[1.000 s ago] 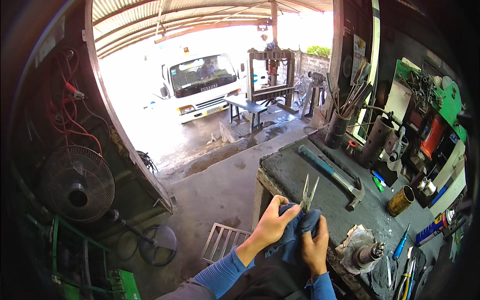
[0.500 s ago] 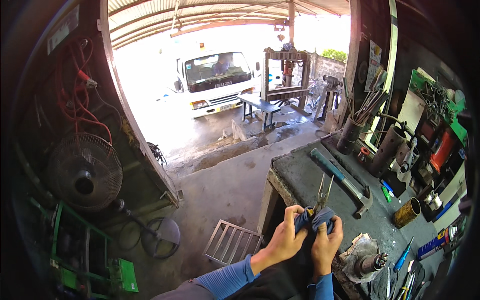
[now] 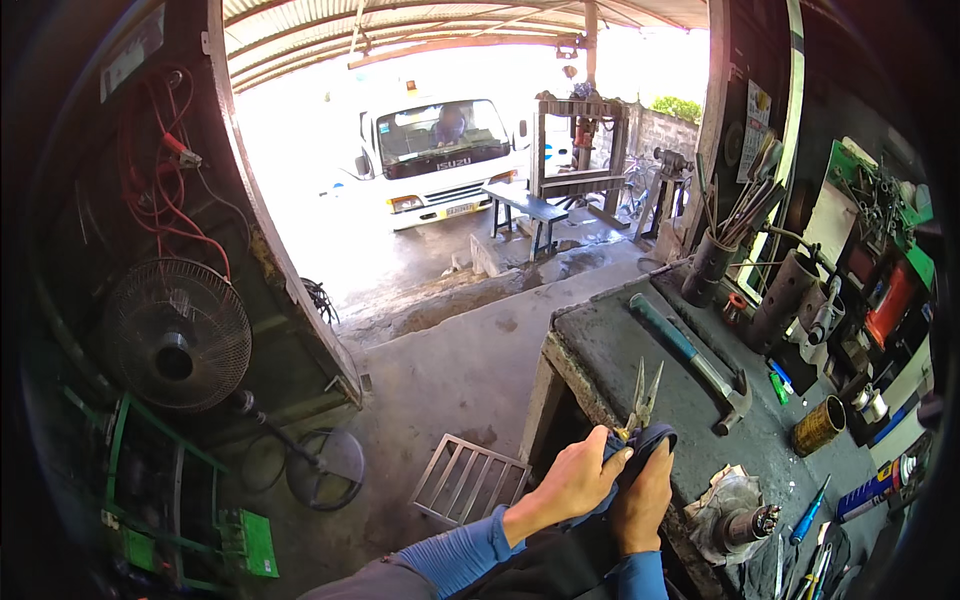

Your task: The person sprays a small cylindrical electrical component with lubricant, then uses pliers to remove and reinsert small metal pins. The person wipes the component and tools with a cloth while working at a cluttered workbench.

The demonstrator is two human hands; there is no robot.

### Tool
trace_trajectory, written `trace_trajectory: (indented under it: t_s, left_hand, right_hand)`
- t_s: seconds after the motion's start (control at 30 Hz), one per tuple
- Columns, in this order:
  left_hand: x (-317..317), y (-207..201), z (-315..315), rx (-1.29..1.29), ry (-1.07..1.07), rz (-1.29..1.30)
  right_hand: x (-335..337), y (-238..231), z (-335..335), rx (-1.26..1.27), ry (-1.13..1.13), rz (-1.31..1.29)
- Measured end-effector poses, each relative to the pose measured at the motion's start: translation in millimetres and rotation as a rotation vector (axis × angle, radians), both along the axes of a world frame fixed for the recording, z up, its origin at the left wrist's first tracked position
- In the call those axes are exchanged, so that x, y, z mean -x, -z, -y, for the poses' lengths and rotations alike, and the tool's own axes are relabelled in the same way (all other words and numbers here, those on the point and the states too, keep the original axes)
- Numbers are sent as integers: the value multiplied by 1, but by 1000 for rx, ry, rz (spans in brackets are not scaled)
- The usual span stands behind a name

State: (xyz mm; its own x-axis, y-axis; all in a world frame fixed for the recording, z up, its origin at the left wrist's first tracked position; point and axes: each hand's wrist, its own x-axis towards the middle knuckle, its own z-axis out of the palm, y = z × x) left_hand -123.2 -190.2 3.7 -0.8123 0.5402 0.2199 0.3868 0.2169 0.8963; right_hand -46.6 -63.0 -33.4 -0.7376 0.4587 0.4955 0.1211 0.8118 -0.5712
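Observation:
Long-nose pliers [image 3: 644, 397] point up and away from me over the bench edge, their two jaws spread apart. My left hand [image 3: 572, 485] is closed at their handles, where a bit of yellow shows. Dark blue cloth [image 3: 655, 436] is bunched around the handles. My right hand [image 3: 641, 500] is closed on this cloth beside the pliers; how much of the handle it grips is hidden. Beyond the pliers, a claw hammer [image 3: 692, 352] with a blue-green grip lies on the workbench [image 3: 600, 335].
On the bench to the right are a cylindrical metal part [image 3: 745, 525], a rusty can [image 3: 818, 425], a blue screwdriver [image 3: 808, 512] and a spray can [image 3: 875, 490]. A metal slatted stool [image 3: 470, 480] stands on the floor; a fan [image 3: 178, 340] is at left. A white truck [image 3: 440, 165] is outside.
The right hand has turned over and shifted slightly lower, its knuckles now showing. The cloth has moved around the handles, and the pliers have dipped slightly. The whole view has shifted a little.

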Motion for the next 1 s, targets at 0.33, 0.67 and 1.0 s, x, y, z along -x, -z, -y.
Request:
trace_trajectory:
  t_s: [0.33, 0.67, 1.0]
  left_hand:
    - [2, 27, 13, -224, -140, -190]
    - [-3, 30, 1, -89, -112, 20]
    - [-24, 10, 12, -53, 33, -37]
  right_hand:
    - [5, -17, 17, 781, -264, -250]
    - [-33, 1, 30, 434, -63, -76]
    - [-19, -21, 2, 708, -229, -193]
